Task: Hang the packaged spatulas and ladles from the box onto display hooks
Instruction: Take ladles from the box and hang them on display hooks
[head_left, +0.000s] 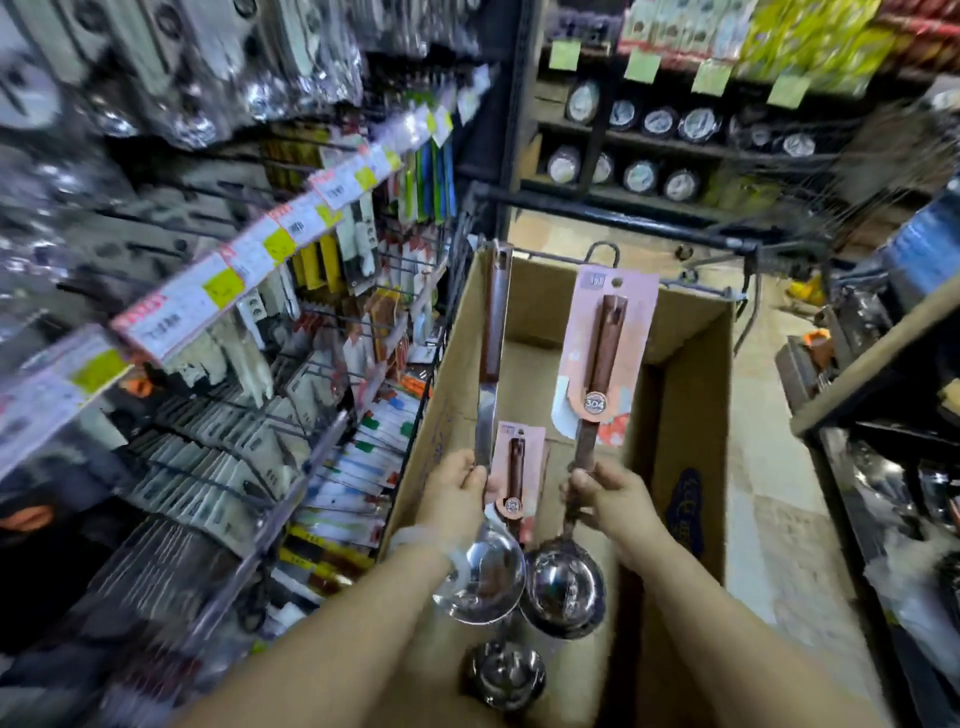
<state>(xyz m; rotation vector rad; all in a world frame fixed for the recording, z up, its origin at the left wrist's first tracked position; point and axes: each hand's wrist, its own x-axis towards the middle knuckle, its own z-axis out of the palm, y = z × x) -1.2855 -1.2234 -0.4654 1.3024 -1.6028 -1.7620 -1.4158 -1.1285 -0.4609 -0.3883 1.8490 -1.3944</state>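
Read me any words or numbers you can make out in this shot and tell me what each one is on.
"304": round seal on the pink card of the ladle in the right hand.
"304", faint: same seal on the ladle still in the box.
Shelf price tags, box side print: too blurred to read.

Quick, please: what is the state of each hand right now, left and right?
Left hand: grips the stem of the bare ladle.
Right hand: grips the stem of the carded ladle.
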